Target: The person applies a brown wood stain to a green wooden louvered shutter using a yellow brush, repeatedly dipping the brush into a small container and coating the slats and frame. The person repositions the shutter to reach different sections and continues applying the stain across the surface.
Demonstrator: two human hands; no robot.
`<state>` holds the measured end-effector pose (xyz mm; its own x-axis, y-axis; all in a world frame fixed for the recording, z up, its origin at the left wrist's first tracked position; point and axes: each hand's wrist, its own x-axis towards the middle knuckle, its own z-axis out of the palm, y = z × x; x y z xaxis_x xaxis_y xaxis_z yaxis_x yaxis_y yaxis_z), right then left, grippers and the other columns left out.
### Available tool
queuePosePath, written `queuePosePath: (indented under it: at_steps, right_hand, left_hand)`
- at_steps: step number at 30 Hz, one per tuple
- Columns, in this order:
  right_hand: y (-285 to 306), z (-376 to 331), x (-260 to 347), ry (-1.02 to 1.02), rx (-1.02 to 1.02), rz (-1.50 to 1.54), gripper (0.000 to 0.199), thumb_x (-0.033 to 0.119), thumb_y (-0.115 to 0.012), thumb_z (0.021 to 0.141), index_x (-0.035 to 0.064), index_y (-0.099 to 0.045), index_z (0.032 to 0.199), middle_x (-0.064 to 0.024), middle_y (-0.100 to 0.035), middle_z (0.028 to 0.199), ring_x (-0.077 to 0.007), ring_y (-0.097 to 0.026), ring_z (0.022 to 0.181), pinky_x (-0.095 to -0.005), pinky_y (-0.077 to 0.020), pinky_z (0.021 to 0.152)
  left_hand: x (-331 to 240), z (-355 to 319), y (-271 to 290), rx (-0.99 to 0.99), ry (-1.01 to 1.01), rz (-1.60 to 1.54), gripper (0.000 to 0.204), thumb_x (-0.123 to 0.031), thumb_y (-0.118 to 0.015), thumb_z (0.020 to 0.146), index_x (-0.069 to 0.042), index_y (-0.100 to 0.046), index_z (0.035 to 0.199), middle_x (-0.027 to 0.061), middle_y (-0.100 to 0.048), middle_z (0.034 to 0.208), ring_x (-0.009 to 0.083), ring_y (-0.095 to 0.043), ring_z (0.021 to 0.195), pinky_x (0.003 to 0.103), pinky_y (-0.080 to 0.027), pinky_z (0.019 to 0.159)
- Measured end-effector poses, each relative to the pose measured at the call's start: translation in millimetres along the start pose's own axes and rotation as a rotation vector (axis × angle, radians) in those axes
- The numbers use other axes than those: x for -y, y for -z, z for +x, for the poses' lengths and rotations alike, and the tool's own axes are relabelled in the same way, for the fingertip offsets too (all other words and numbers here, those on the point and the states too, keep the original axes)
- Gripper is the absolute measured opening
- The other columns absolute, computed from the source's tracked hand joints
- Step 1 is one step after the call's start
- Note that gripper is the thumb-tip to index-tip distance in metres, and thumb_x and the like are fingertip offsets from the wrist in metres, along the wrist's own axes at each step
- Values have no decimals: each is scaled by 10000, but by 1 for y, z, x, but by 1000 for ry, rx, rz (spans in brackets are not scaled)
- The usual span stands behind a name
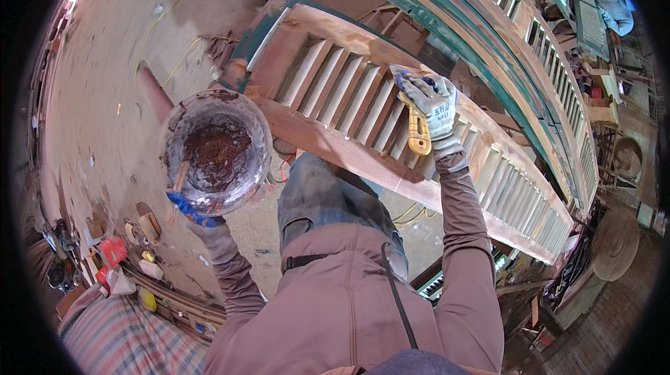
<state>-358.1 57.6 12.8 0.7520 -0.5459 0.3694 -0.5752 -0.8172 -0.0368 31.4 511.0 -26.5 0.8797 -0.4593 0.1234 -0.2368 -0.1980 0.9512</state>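
Note:
My left hand [194, 213], in a grey glove with blue fingers, grips the near rim of a round bucket [259, 141]. Reddish-brown paste [218, 148] lies in the bucket, whose inner wall is smeared grey. A thin wooden stick [181, 177] leans at the rim by my left fingers. In a white and grey glove, my right hand [431, 101] is closed round a putty knife [419, 133] with a yellow handle. Its blade points away from me, over the far rail of a long wooden louvered shutter [307, 131]; whether it touches the wood is hard to tell.
Green-painted frames [481, 50] and more louvered panels [558, 82] stand beyond the shutter. At far right another person [606, 9] bends over a panel. Tools and a red container [113, 251] lie at lower left, near a striped cloth [125, 333]. A yellow cord [148, 36] crosses the floor.

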Motion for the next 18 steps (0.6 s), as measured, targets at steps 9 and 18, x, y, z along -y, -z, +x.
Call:
queuePosePath:
  at_steps: [9,18]
  right_hand:
    - [4,-1,-7,115,15,53,273,267,-725,787,277,-766,1057,64,-747,1060,-194,-623,1052,-435,-429,1001]
    - [-7,12,-3,51,86,144,311,279,-682,843,209,-744,1140,11,-747,1120,-217,-640,1050,-442,-409,972]
  left_hand:
    - [-69,-13,-39,-124,32,82,804,-356,-582,1015,-23,-174,1622,153,-297,1625,282,-372,1444,415,-297,1217]
    - [-96,8,-56,-118,-50,-26,600,-411,-381,1120,-2,-339,1558,144,-442,1518,245,-489,1322,384,-372,1165]
